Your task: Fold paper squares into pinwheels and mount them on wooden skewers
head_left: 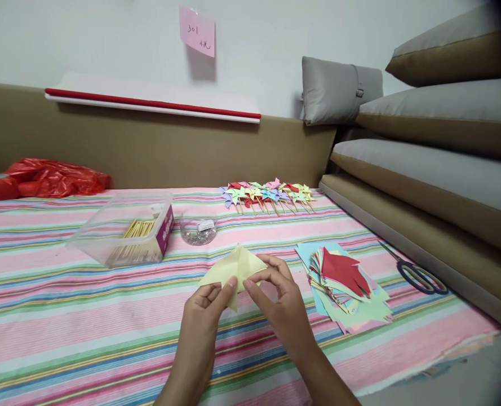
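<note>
Pinches a creased pale yellow paper sheet (pixel 220 272) with left hand (pixel 207 307) and right hand (pixel 280 293), set close together near its middle. Lies directly between both, touching each; runs longest left to right, with one corner pointing back.

A pink note (pixel 196 31) on the wall (pixel 267 39), above the far edge of the striped cloth (pixel 106 332), bears the handwritten number "301"; the scrawl below it cannot be made out. Toward the cloth's far left corner, a purple label (pixel 165 232) on the clear box (pixel 90 239) carries pale lettering, too small to read. So is the print on the round tub's white sticker (pixel 205 225).
</note>
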Demonstrator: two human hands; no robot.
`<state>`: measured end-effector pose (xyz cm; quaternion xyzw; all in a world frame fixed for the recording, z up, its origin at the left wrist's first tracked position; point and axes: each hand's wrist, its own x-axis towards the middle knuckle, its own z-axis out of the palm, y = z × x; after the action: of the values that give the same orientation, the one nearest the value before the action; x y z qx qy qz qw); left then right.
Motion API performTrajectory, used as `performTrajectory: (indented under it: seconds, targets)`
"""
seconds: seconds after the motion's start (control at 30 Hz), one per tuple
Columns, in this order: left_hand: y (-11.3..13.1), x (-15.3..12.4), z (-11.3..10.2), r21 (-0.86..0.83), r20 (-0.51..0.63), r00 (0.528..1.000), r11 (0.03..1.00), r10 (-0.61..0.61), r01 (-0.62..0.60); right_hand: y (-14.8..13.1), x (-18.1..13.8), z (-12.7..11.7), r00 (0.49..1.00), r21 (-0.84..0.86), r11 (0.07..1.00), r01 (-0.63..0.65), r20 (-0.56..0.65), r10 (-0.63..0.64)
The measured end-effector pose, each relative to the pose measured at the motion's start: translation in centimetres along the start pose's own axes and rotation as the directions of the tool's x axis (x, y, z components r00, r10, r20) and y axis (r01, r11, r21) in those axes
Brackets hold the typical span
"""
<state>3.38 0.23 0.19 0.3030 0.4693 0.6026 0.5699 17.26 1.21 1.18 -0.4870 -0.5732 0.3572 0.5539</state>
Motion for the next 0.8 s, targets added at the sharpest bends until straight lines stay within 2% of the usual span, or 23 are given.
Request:
performTrajectory:
  seconds: [0.47,0.8]
  targets:
    - [-0.1,0.0,0.2,-0.024,-0.018,1.0,1.0,0.011,-0.012,0.5,-0.3,1.5,1.0,0.088,0.996,-0.018,-0.02,0.019]
    - [0.4,-0.4,0.7,-0.013,-0.023,1.0,1.0,-0.006,0.006,0.2,-0.7,2.0,0.996,0.151,0.986,-0.074,-0.047,0.082]
